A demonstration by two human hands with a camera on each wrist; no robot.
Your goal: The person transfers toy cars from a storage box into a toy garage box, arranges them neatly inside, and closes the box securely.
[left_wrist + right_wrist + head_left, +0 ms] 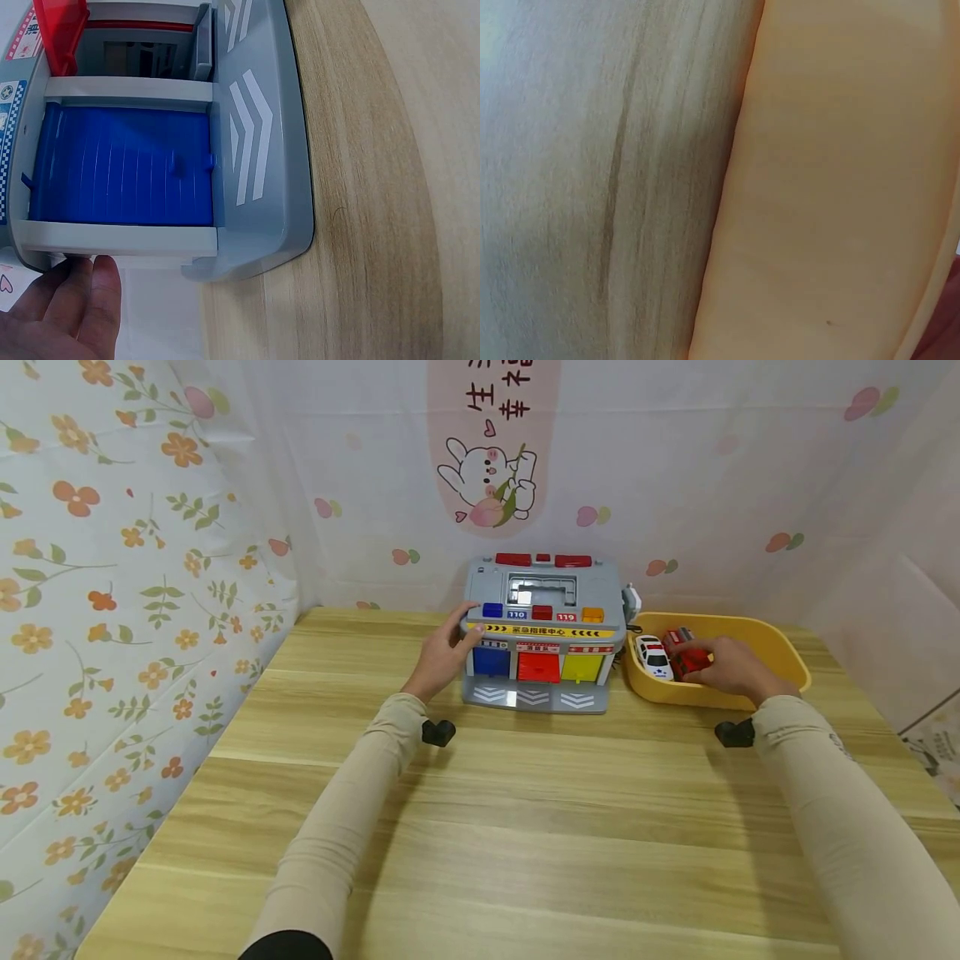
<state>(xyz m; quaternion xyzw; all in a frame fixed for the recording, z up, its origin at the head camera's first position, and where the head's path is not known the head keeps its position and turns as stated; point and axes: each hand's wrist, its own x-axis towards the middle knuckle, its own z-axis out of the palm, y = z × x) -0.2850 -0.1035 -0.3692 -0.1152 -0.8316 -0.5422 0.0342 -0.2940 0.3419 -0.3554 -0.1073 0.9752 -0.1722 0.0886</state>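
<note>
A grey toy garage (543, 631) stands on the table, with blue, red and yellow doors along its front. My left hand (441, 653) grips its upper left corner, thumb at the front edge; in the left wrist view, fingers (105, 300) lie against the side wall beside the blue door (127, 165). The red door (64, 34) is swung outward, showing the bay behind it. Over the yellow basket (776, 652) at the right, my right hand (731, 667) holds a red toy fire truck (693, 662), partly covering it. A white toy police car (654, 657) lies beside the truck.
The wooden table (525, 827) runs up to a printed cloth backdrop (360, 485) behind the garage. Flowered cloth (97, 610) hangs at the left. A small white and grey part (632, 602) sticks out from the garage's right side, close to the basket.
</note>
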